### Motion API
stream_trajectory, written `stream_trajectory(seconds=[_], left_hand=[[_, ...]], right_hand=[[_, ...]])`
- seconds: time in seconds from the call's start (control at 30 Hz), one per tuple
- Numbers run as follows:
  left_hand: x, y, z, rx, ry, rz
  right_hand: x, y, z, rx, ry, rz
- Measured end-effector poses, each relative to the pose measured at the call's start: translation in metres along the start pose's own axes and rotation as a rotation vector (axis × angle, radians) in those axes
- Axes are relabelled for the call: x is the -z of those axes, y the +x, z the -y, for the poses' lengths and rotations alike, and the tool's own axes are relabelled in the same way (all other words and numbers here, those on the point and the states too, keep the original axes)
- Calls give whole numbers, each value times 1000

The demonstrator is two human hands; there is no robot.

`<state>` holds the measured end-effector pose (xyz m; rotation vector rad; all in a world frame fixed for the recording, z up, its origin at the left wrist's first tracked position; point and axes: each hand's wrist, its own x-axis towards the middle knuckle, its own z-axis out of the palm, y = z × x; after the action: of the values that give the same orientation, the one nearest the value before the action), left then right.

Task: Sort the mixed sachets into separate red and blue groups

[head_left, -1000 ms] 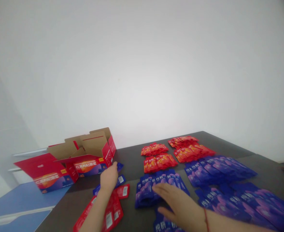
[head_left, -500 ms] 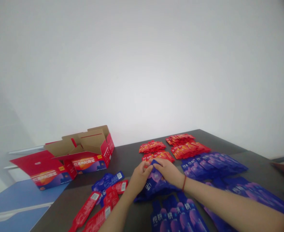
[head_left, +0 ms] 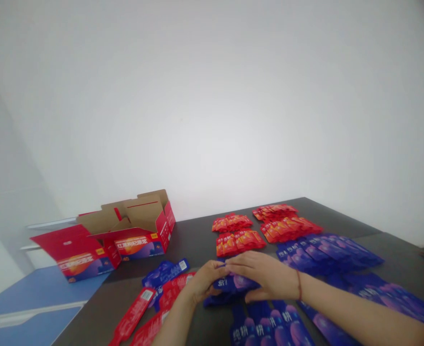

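My left hand (head_left: 206, 281) and my right hand (head_left: 266, 278) meet over a small stack of blue sachets (head_left: 233, 283) in the middle of the dark table (head_left: 193, 240). Both hands are closed around the stack, the left at its left end, the right covering its top and right side. Under my right wrist lies a row of blue sachets (head_left: 266, 327) with white characters. Loose red sachets (head_left: 154, 307) and a couple of blue sachets (head_left: 165, 271) lie to the left of my left forearm.
An open red cardboard box (head_left: 125, 235) with its flaps up stands at the far left. Piles of red sachets (head_left: 239, 240) and rows of blue sachets (head_left: 327, 250) cover the far and right parts of the table. A blue surface (head_left: 24, 302) lies to the left.
My left hand left the loose sachets at the left and joined the right hand. Both gathered the fanned blue sachets into a stack and drew it slightly toward me.
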<state>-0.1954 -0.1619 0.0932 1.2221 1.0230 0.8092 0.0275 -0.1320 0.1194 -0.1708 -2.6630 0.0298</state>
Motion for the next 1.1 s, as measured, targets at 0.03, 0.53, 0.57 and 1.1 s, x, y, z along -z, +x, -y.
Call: stream_trajectory(seconds=[0.03, 0.53, 0.57, 1.1], left_hand=[[1, 0, 1, 21, 61, 20], [115, -22, 15, 315, 1460, -808], [118, -20, 21, 338, 1481, -805], [123, -12, 39, 329, 1622, -774]], right_hand=[[-2, 0, 2, 19, -9, 28], [-16, -41, 78, -128, -388, 139], [-17, -47, 80, -140, -421, 144], [-63, -65, 94, -324, -385, 348]])
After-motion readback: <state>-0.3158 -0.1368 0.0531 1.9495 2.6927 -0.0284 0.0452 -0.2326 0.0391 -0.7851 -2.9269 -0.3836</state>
